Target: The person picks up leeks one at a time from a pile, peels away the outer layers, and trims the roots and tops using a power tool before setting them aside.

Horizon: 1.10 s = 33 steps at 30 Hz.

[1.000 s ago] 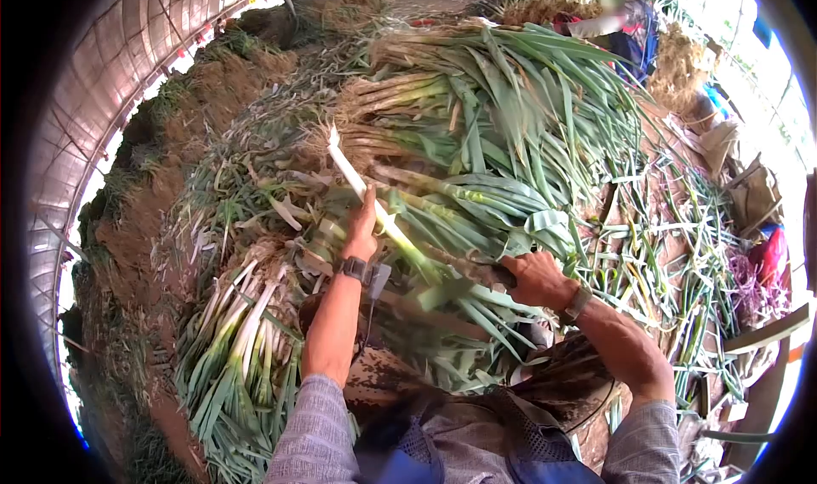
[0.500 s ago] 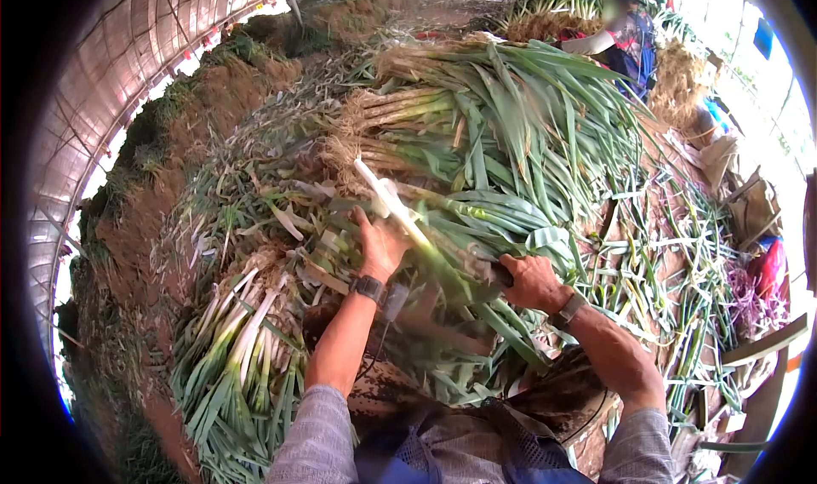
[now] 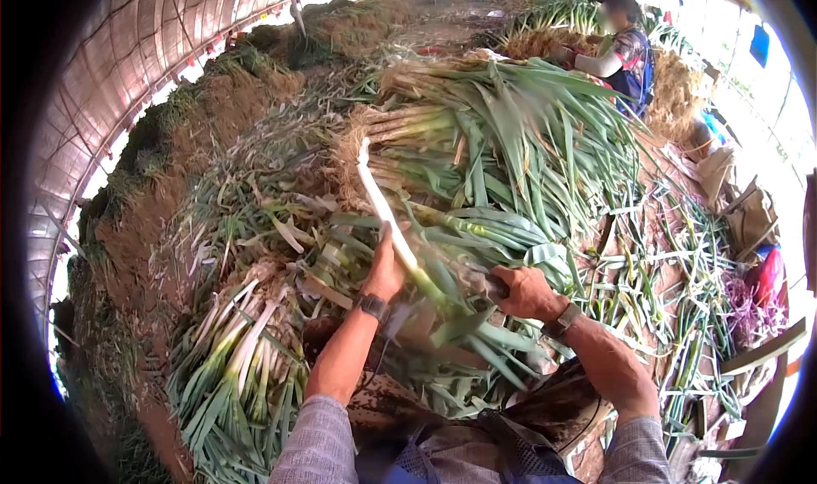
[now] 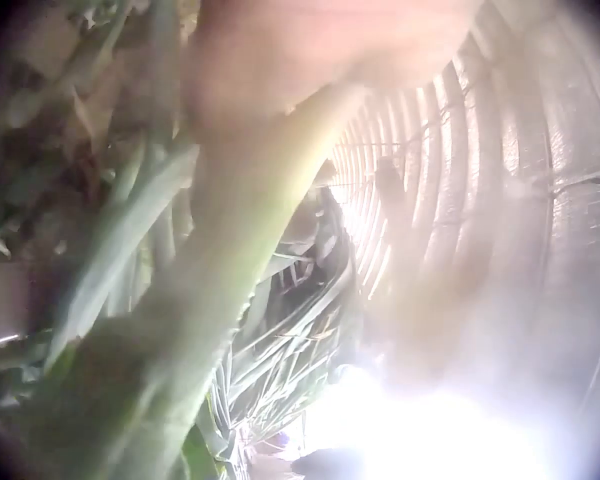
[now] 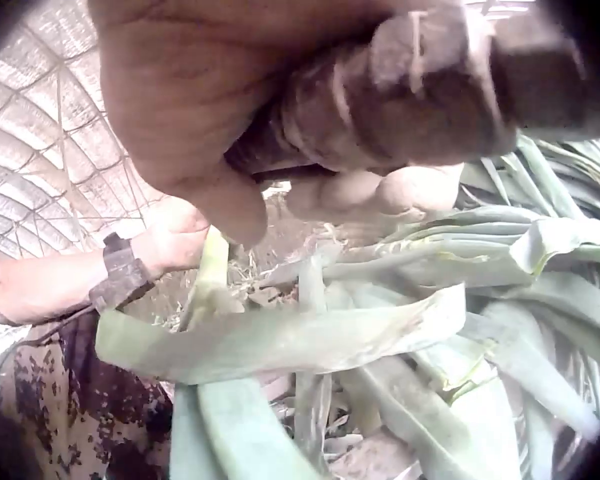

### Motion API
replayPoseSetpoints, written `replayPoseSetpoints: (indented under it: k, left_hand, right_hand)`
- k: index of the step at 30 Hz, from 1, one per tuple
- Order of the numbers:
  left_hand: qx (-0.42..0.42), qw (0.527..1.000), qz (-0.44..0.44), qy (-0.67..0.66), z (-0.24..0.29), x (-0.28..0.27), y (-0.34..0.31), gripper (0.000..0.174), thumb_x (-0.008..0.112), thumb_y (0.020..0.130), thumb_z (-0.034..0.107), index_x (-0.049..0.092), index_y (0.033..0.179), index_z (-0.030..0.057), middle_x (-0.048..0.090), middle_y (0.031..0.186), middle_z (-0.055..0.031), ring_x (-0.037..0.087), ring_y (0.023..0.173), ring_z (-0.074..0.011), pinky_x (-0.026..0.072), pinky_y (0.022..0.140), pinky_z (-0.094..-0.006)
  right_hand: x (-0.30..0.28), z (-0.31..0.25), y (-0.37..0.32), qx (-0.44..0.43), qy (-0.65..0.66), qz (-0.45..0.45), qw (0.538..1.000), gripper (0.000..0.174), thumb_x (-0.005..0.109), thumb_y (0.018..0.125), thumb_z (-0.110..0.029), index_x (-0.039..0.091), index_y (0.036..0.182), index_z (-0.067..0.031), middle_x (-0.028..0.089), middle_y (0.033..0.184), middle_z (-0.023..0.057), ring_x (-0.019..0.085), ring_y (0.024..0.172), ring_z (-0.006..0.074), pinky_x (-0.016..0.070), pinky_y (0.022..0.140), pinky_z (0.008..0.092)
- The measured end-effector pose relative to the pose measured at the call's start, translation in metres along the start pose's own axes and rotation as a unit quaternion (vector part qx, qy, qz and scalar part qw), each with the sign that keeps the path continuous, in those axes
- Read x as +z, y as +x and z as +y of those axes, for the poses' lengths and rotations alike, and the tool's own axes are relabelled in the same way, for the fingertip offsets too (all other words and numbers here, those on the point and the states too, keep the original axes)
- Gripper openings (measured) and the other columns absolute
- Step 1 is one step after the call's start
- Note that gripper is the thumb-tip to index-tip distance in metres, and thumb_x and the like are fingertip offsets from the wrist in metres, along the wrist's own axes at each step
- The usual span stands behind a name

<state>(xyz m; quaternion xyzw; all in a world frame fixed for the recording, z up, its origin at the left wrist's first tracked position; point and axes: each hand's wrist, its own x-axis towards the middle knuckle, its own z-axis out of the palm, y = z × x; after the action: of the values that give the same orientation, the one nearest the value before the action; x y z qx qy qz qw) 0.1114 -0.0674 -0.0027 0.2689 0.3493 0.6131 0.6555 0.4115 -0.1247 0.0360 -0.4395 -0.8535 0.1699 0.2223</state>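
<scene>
My left hand [image 3: 388,267] grips a leek [image 3: 374,190] around its stem, with the peeled white end pointing up and away. The leek's pale green part [image 4: 250,220] runs out below the hand in the left wrist view. Broad green leaves spread from it toward my lap. In my right hand [image 3: 529,293] is the dark, tape-wrapped handle [image 5: 380,100] of a tool. From the handle a blurred dark shape extends left toward the leek in the head view; its outline is smeared by motion.
Beyond my hands lies a big heap of rooted leeks [image 3: 511,143]. Cleaned leeks [image 3: 242,331] form a bundle on the left. Cut leaf scraps [image 3: 655,271] litter the right side, near a pinkish-red bag [image 3: 768,280]. Another person [image 3: 625,54] is at the back right.
My left hand has moved a little right and nearer my body, carrying the leek along. The right hand keeps its hold and shifts slightly left. The head view has tilted up.
</scene>
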Motion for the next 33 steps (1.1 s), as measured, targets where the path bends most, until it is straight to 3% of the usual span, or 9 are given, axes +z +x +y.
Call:
replayPoseSetpoints:
  k: [4, 7, 9, 13, 16, 21, 25, 29, 33]
  left_hand:
    - [-0.013, 0.996, -0.036, -0.076, 0.006, 0.011, -0.008, 0.062, 0.042, 0.098, 0.062, 0.061, 0.116, 0.0065, 0.059, 0.078, 0.0019, 0.054, 0.061, -0.0112, 0.0446, 0.047, -0.0319]
    - [-0.014, 0.996, -0.035, -0.081, 0.013, 0.004, -0.01, 0.075, 0.033, 0.096, 0.07, 0.066, 0.103, 0.0026, 0.048, 0.058, 0.0044, 0.042, 0.043, -0.0111, 0.0357, 0.037, -0.0299]
    - [-0.018, 0.994, -0.061, -0.089, 0.018, -0.001, -0.013, 0.075, 0.033, 0.095, 0.071, 0.066, 0.102, 0.0033, 0.047, 0.057, 0.0038, 0.041, 0.043, -0.0113, 0.0352, 0.037, -0.0301]
    - [-0.025, 0.992, -0.085, -0.091, 0.018, 0.003, -0.025, 0.075, 0.032, 0.093, 0.075, 0.063, 0.097, 0.007, 0.041, 0.055, 0.003, 0.038, 0.042, -0.012, 0.0337, 0.037, -0.03]
    - [-0.031, 0.994, -0.065, -0.076, 0.016, 0.005, -0.033, 0.072, 0.034, 0.092, 0.075, 0.06, 0.096, 0.0087, 0.042, 0.056, 0.0033, 0.038, 0.044, -0.012, 0.0341, 0.038, -0.0295]
    - [0.103, 0.991, 0.065, -0.048, 0.031, -0.004, -0.028, 0.059, 0.043, 0.094, 0.068, 0.059, 0.097, 0.0112, 0.047, 0.062, 0.0038, 0.045, 0.05, -0.0108, 0.0389, 0.042, -0.0295]
    - [0.227, 0.957, 0.178, 0.02, 0.132, -0.007, -0.034, 0.046, 0.051, 0.095, 0.06, 0.056, 0.099, 0.0142, 0.048, 0.065, 0.0042, 0.046, 0.049, -0.008, 0.0412, 0.041, -0.0246]
    - [0.377, 0.869, 0.254, 0.193, 0.264, -0.014, -0.063, 0.048, 0.056, 0.094, 0.057, 0.061, 0.104, 0.0107, 0.054, 0.066, 0.0021, 0.051, 0.048, -0.0067, 0.0485, 0.042, -0.0248]
    - [0.459, 0.674, 0.331, 0.475, 0.373, -0.015, -0.114, 0.045, 0.053, 0.097, 0.052, 0.068, 0.105, 0.0101, 0.058, 0.071, -0.0015, 0.057, 0.057, -0.0074, 0.0461, 0.046, -0.0236]
  right_hand:
    - [-0.002, 0.0, 0.004, 0.017, -0.023, 0.0, 1.0, 0.031, 0.067, 0.079, -0.026, 0.062, 0.103, -0.0082, 0.068, 0.08, 0.0169, 0.066, 0.074, 0.038, 0.0524, 0.065, 0.0476]
    - [-0.003, -0.003, 0.009, -0.081, -0.038, 0.007, 0.996, 0.032, 0.068, 0.079, -0.026, 0.062, 0.106, -0.0093, 0.068, 0.081, 0.0158, 0.067, 0.075, 0.0363, 0.053, 0.064, 0.046]
    - [-0.008, -0.014, 0.011, 0.023, -0.032, -0.008, 0.999, 0.032, 0.068, 0.077, -0.024, 0.062, 0.106, -0.0099, 0.069, 0.084, 0.0151, 0.067, 0.076, 0.0354, 0.0533, 0.064, 0.0451]
    - [-0.007, -0.018, 0.013, -0.132, -0.005, 0.062, 0.989, 0.034, 0.07, 0.075, -0.022, 0.061, 0.103, -0.005, 0.068, 0.086, 0.0187, 0.066, 0.075, 0.0393, 0.0525, 0.062, 0.0477]
    - [-0.004, -0.026, 0.019, -0.073, -0.016, 0.062, 0.995, 0.034, 0.07, 0.075, -0.022, 0.061, 0.103, -0.0046, 0.068, 0.086, 0.0197, 0.065, 0.074, 0.0407, 0.0523, 0.063, 0.0489]
    - [0.005, -0.013, 0.017, -0.05, -0.063, -0.027, 0.996, 0.035, 0.069, 0.074, -0.025, 0.064, 0.104, -0.0073, 0.068, 0.081, 0.0188, 0.065, 0.076, 0.0402, 0.0521, 0.067, 0.0492]
    - [-0.009, 0.006, 0.002, 0.029, -0.127, -0.12, 0.984, 0.03, 0.067, 0.075, -0.032, 0.07, 0.096, -0.0111, 0.07, 0.084, 0.0165, 0.067, 0.081, 0.0366, 0.0534, 0.073, 0.0468]
    - [-0.01, 0.043, -0.007, 0.1, -0.127, -0.143, 0.976, 0.03, 0.065, 0.074, -0.031, 0.069, 0.095, -0.0095, 0.069, 0.082, 0.0162, 0.067, 0.081, 0.0368, 0.053, 0.073, 0.0469]
    - [-0.012, 0.053, -0.006, 0.135, -0.096, -0.133, 0.977, 0.03, 0.065, 0.074, -0.029, 0.069, 0.097, -0.01, 0.068, 0.081, 0.0178, 0.066, 0.081, 0.0376, 0.0524, 0.074, 0.0473]
